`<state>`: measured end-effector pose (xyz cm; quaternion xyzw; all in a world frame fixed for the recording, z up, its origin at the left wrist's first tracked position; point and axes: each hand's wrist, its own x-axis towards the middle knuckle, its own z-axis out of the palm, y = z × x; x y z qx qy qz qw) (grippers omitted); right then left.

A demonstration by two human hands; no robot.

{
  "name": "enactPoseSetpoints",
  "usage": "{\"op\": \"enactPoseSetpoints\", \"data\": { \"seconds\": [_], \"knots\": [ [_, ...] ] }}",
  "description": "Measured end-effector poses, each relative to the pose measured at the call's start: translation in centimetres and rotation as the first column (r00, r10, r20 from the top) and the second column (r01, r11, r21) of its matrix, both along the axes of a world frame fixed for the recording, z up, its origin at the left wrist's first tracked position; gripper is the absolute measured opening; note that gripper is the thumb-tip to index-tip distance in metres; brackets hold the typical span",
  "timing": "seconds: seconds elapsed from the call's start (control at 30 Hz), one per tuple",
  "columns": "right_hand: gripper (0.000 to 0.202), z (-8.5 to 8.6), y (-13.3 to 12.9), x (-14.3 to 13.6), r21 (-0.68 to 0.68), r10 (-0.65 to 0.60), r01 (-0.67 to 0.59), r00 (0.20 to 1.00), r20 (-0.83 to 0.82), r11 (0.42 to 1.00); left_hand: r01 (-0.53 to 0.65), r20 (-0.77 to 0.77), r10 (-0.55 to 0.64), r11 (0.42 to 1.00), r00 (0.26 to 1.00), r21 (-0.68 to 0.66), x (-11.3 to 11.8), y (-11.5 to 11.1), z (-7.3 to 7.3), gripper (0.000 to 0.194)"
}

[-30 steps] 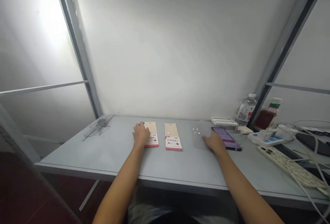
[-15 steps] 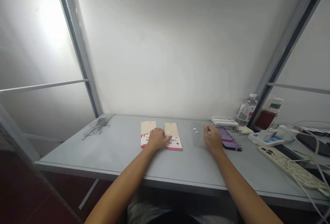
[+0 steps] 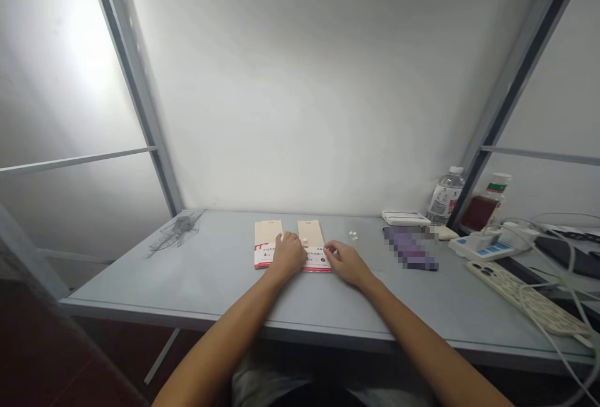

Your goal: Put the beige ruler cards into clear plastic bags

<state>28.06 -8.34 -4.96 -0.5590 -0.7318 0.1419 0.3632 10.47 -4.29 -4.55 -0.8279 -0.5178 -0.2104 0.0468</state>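
Observation:
Two flat cream paper packets with white-and-red printed lower ends lie side by side. The left packet (image 3: 269, 230) seems to be a small stack; on the right packet (image 3: 309, 228) sits a small white round piece (image 3: 305, 241). My left hand (image 3: 289, 254) rests across the gap between them, fingers curled and pressed down, its thumb hidden. At the right packet's right edge is my right hand (image 3: 347, 262), thumb and forefinger drawn together. Whatever is in either hand is too small or hidden to make out. Several small white pieces (image 3: 353, 236) lie just beyond my right hand.
On the grey table (image 3: 210, 269), a purple blurred phone-like item (image 3: 411, 248) lies right. Behind it are a white flat device (image 3: 405, 218) and a water bottle (image 3: 445, 197). Farther right are a red-liquid bottle (image 3: 482, 207), power strip (image 3: 480, 249), patterned phone case (image 3: 525, 297) and cables.
My right hand has moved left from beside the purple item to the right packet's edge. A translucent sheet near it no longer shows there. My left hand's fingers have curled in and shifted slightly right.

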Motion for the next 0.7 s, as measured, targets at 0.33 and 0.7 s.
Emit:
{"op": "enactPoseSetpoints", "data": {
  "seconds": [0.33,0.7],
  "knots": [
    [0.044,0.1,0.6,-0.1,-0.101,-0.050,0.011,0.914,-0.402,0.995,0.139,0.238,-0.157,0.986,0.959,0.094,0.1,-0.9,1.1,0.025],
    [0.028,0.3,-0.2,-0.7,-0.114,0.142,-0.247,0.816,-0.561,0.962,0.087,0.196,-0.092,0.996,0.976,0.035,1.2,-1.4,0.9,0.028]
  ]
}}
